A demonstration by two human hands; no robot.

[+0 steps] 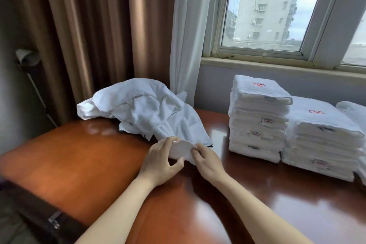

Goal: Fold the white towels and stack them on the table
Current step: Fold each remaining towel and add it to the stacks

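Note:
A heap of unfolded white towels point(146, 109) lies at the back left of the glossy brown table point(89, 154). One towel's near edge point(181, 149) hangs toward me. My left hand point(162, 159) pinches that edge between thumb and fingers. My right hand point(206, 159) grips the same edge just to the right, fingers curled over the cloth. Two stacks of folded white towels stand on the right: a taller one point(257, 117) and a lower one point(320, 136), each with a red emblem on top.
Brown curtains point(89, 35) and a white sheer curtain point(186, 35) hang behind the table. A window point(277, 10) and sill run along the back right. More white towel point(354, 111) shows at the far right edge. A dark chair back point(39, 210) sits at lower left.

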